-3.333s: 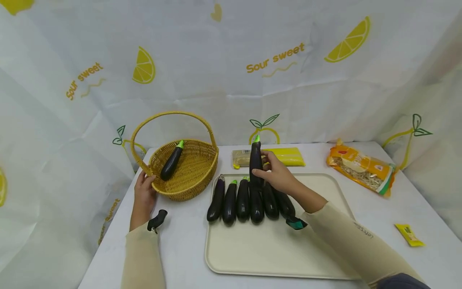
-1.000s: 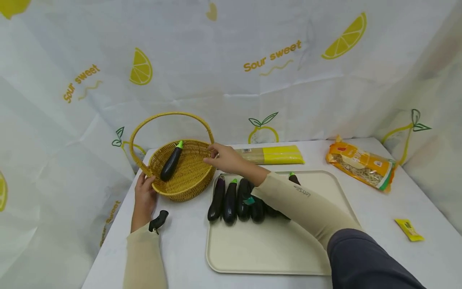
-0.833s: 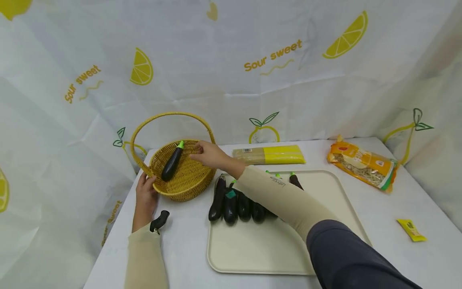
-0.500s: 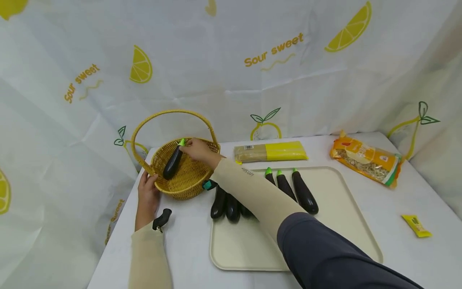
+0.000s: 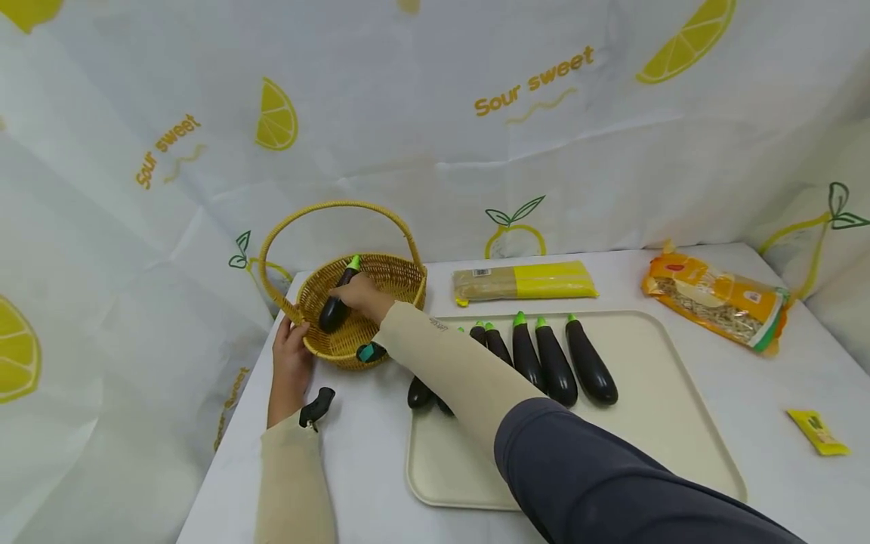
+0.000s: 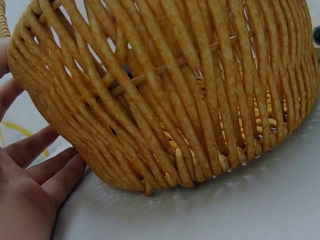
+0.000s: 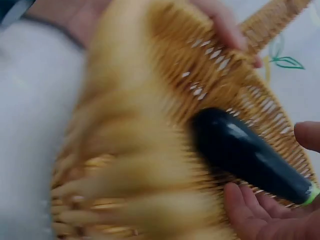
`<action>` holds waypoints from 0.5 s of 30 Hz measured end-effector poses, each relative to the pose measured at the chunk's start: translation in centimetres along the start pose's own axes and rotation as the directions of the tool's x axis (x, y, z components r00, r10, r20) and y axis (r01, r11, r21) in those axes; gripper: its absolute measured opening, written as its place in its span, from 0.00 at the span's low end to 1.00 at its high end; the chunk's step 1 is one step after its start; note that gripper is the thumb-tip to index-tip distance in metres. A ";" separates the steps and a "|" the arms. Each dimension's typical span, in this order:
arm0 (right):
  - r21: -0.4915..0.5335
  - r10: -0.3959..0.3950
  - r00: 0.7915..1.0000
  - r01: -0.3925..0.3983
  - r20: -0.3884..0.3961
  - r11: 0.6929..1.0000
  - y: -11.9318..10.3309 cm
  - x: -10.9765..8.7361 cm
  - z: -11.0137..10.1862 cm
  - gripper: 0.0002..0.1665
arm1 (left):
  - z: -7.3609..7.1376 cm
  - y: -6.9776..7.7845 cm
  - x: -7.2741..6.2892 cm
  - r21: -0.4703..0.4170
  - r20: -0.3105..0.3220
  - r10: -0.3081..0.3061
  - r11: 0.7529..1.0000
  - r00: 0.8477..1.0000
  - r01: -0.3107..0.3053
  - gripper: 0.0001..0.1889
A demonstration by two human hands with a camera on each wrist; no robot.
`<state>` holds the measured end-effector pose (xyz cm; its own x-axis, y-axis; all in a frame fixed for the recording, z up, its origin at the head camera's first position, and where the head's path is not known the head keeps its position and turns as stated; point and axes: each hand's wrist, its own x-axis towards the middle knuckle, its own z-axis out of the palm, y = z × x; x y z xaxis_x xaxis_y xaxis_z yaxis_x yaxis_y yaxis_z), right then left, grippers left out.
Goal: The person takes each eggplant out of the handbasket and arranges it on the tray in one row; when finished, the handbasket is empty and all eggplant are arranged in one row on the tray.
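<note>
A yellow wicker basket [image 5: 401,276] with an arched handle stands at the back left. My left hand [image 5: 292,363] holds its left rim, and the left wrist view shows fingers against the woven side [image 6: 165,100]. Inside the basket lies one dark eggplant [image 5: 333,313] with a green stem end. My right hand [image 5: 363,293] reaches over the basket's near right side to this eggplant. In the right wrist view, its thumb and fingers [image 7: 245,210] lie on either side of the eggplant [image 7: 240,150], with a gap at the thumb.
Several eggplants [image 5: 557,363] lie in a row on a beige tray [image 5: 666,423], partly hidden by my right arm. Behind the tray is a yellow-and-tan packet [image 5: 523,282]. An orange bag [image 5: 717,298] and a small yellow packet [image 5: 818,432] lie on the right.
My right hand has set down an eggplant on the tray, then moved left into the basket beside the eggplant there. My left hand stays at the basket's rim. The view has shifted slightly.
</note>
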<state>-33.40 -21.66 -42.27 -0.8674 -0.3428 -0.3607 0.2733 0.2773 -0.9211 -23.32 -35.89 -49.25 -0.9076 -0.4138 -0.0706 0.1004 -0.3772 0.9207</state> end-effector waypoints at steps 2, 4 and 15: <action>-0.012 0.028 1.000 -0.028 0.013 1.000 0.2 0.0 0.2 0.44 | 0.2 0.0 0.1 0.006 -0.005 0.006 1.000 1.000 -0.006 0.29; -0.007 0.037 0.999 -0.037 0.021 0.999 0.4 0.1 0.3 0.46 | 0.2 -0.1 0.2 0.008 -0.004 0.012 1.000 1.000 -0.012 0.30; 0.030 0.023 0.998 -0.024 0.054 0.999 0.7 1.0 0.4 0.44 | -0.1 -0.3 0.2 0.018 -0.042 0.005 1.000 0.999 -0.004 0.29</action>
<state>-33.92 -22.21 -43.30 -0.8373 -0.3843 -0.3890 0.3066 0.2589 -0.9159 -23.51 -35.94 -49.55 -0.8892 -0.4502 -0.0821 0.0967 -0.3602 0.9278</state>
